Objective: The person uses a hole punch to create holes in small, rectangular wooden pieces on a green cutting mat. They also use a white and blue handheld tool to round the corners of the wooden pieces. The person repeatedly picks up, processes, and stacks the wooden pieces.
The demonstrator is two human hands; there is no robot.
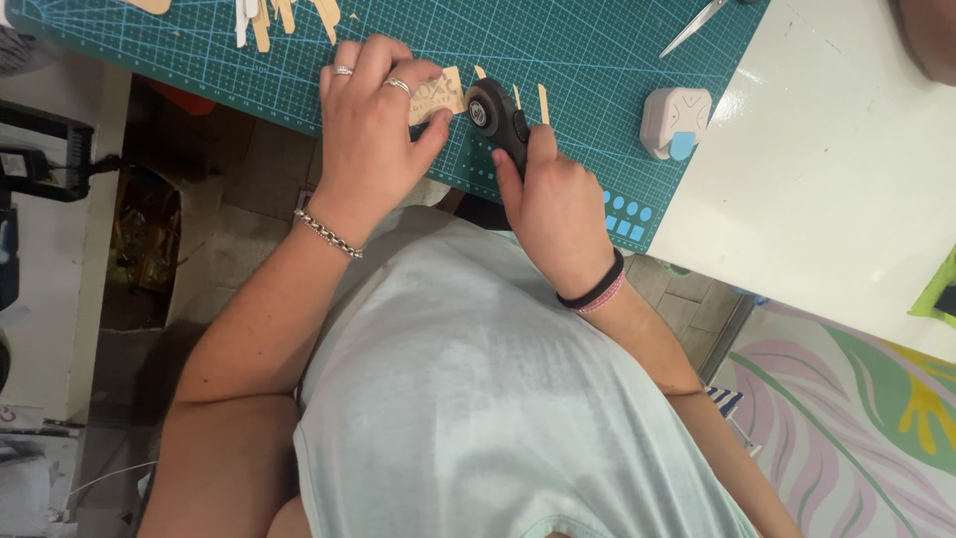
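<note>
Two hands are seen at work on a green cutting mat (597, 50) that is laid over a white surface (846, 179). A small tan piece of card (443, 95) is pinned flat on the mat near its front edge by the left hand (373, 130), whose fingers are spread over it and pressed down, with the thumb set against the card's near corner; rings are worn on two of the fingers and a chain bracelet on the wrist. A black rotary cutter (495, 118) is clamped in the right hand (553, 199), the fingers being closed round its handle, and its round blade head is held just beside the right edge of the card, touching or nearly touching it; which of the two cannot be told. Dark and pink bands are worn on the right wrist. Thin tan strips (543, 100) are left lying on the mat just to the right of the cutter, and more offcuts (289, 18) are scattered near the mat's far edge. A grey corner punch (675, 122) with a blue tab is set at the right margin of the mat, well apart from the hands, and a pair of scissors (697, 25) is partly seen at the top.
</note>
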